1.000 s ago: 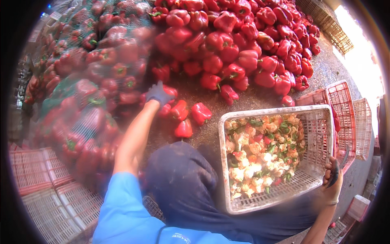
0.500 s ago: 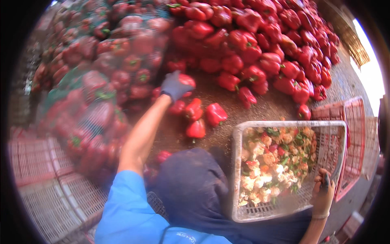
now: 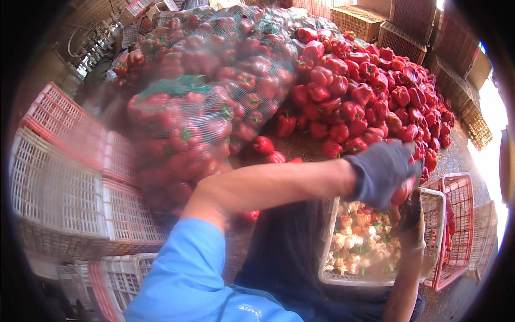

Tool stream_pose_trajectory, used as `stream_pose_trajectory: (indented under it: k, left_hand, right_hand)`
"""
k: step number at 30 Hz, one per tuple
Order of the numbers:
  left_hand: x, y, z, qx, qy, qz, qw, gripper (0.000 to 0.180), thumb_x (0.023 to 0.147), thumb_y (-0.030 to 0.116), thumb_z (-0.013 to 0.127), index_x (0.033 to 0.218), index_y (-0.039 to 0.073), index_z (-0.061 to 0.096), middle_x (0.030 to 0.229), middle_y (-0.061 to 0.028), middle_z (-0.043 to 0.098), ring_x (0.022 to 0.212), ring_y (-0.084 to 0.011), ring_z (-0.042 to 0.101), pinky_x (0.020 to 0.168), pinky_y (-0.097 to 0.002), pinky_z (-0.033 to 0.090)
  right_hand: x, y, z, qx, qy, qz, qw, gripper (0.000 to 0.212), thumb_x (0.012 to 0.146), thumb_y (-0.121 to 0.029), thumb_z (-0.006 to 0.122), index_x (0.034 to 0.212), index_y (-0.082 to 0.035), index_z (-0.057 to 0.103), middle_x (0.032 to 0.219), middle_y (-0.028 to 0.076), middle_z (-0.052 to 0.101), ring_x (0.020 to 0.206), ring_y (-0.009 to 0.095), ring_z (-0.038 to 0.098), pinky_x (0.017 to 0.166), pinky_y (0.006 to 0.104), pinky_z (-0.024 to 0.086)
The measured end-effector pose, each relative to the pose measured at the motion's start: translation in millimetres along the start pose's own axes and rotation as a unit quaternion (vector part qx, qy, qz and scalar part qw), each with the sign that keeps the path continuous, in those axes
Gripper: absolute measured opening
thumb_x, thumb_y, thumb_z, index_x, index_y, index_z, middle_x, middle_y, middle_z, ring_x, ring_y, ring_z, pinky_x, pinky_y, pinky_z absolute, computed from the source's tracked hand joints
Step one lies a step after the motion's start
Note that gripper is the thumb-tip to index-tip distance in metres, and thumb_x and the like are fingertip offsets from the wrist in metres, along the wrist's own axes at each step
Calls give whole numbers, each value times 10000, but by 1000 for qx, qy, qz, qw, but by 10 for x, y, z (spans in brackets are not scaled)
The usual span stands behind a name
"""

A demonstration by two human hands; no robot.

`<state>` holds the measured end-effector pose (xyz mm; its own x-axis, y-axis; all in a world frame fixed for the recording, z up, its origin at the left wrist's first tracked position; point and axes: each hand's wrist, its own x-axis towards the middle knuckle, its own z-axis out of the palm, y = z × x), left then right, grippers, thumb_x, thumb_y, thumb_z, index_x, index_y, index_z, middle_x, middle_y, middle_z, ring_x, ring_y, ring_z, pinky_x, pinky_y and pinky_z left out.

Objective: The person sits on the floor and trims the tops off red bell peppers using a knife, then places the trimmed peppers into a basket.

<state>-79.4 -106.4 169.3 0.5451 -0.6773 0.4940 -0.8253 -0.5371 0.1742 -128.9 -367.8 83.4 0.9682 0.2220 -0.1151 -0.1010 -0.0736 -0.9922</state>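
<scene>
My left hand (image 3: 382, 174), in a dark glove, is closed on a red bell pepper (image 3: 403, 191) above the right part of a white plastic crate (image 3: 329, 239). Just below the pepper is my right hand (image 3: 411, 228), its fingers curled and dark at the tips. What it grips is blurred and partly hidden. Cut pepper cores (image 3: 357, 244), pale with seeds and green stems, lie in the crate by my legs. A big heap of loose red peppers (image 3: 370, 96) rises beyond my hands.
Green mesh sacks of red peppers (image 3: 188, 129) stand at left and behind. Stacked white and pink crates (image 3: 59, 182) are at far left. A red crate (image 3: 457, 236) with red pieces stands right of the white one. A few loose peppers (image 3: 263, 145) lie on the floor ahead.
My left hand has swung right from the loose peppers by the sacks to above the crate, bringing a pepper. My right hand has left the crate's right edge and come up beside it. The view has shifted.
</scene>
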Motion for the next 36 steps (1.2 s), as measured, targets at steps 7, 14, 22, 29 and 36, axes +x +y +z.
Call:
stream_pose_trajectory:
  k: [7,14,22,29,36]
  left_hand:
    - [63,593,574,-228,77,28,970,926,679,314,982,1475,27,605,1375,-229,625,1222,-389,641,1059,-476,544]
    - [34,850,500,-644,-38,-299,704,794,846,205,948,1502,-29,567,1322,-127,715,1189,-179,700,1042,-338,581]
    - [-140,1112,515,-580,31,-354,733,802,839,157,909,1534,-30,556,1321,-116,704,1200,-190,691,1082,-350,556]
    - [-259,1065,700,-437,126,-387,802,691,828,206,903,1425,6,616,1219,-131,748,1111,-204,741,991,-367,604]
    - [-243,1190,703,-288,170,-360,871,780,796,228,937,1452,-40,611,1219,-212,763,1100,-278,769,993,-394,608]
  right_hand:
    - [-706,197,-64,-279,18,-83,957,590,1012,-78,698,1554,-1,479,1362,120,650,1188,203,629,1002,359,504]
    - [-992,-187,-150,85,127,60,986,312,1032,-274,801,1206,-24,732,921,12,717,707,97,648,604,272,500]
    - [-995,-18,-172,35,118,92,988,431,1001,-373,846,1209,-14,728,836,80,717,585,139,628,500,311,495]
    - [-1030,61,36,-210,208,-94,951,556,1083,-38,673,1625,-52,547,1235,93,777,987,112,676,903,305,557]
    - [-894,-59,339,-274,231,-34,933,614,974,-50,614,1583,-45,529,1016,307,755,978,508,736,866,612,555]
